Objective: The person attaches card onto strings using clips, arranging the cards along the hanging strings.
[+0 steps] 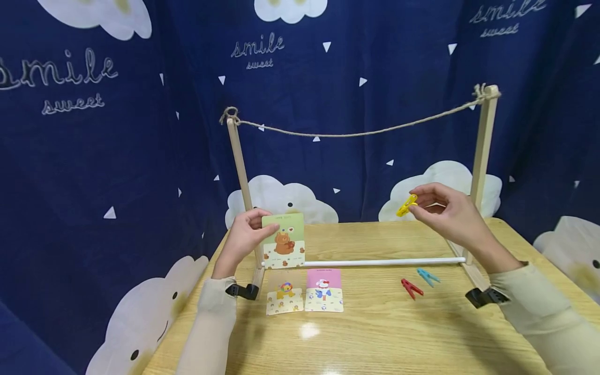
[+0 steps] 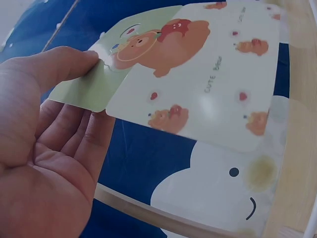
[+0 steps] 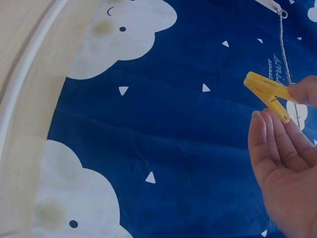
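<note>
My left hand pinches a green card with a brown bear by its left edge and holds it upright above the table, beside the left wooden post. In the left wrist view the thumb presses on the bear card. My right hand pinches a yellow clothespin in the air near the right post; the yellow clothespin shows in the right wrist view too. A twine line sags between the two posts, with nothing hanging on it.
Two more cards lie flat on the wooden table: a yellow one and a pink one. A red clothespin and a blue clothespin lie to the right. A white rod joins the posts' bases. A blue cloud curtain hangs behind.
</note>
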Tool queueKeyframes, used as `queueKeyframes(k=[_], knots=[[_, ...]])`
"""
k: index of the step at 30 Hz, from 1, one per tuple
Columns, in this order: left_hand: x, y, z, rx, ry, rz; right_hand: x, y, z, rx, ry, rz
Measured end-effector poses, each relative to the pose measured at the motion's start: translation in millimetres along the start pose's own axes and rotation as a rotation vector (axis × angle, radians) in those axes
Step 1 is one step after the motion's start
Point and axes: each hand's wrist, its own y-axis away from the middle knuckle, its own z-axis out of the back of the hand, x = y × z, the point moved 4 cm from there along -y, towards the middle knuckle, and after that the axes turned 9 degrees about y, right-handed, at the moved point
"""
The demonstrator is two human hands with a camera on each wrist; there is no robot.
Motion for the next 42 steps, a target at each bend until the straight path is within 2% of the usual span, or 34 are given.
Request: queueKeyframes(k=[7,18,24,28,35,40,42], knots=[[-5.6,-6.5,-1.3,-0.018,0.010,0.003,9,-9,1,-0.006,-0.006,0.015],[-6.3,-15.6,-4.8,-0.028,0.046,-0.060,22,-24,-4,-0.007,0.009,0.014],[-6.4,-21.4,-6.3,-0.062,0.055,-0.076,30,-32,-4,-0.021,0.028,0.029],[-13.5,-22.6,-8.1,-0.098,0.051,-0.070,36,-40,-4,-0.030,-0.001,0.055],[-42.2,-16.2,-16.4,-0.129,0.068,-0.087,45,-49,-9,-0.024,-0.025,0.065],[-44.2,-19.3,-17.2,-0.141,0.063,-0.085,50,-55,-11,-0.032,-0.007,0.071],[-36.3,-24.6,-15.5,-0.145,0.060,-0.084,53,-58,-13,-0.038,-0.011,0.074]])
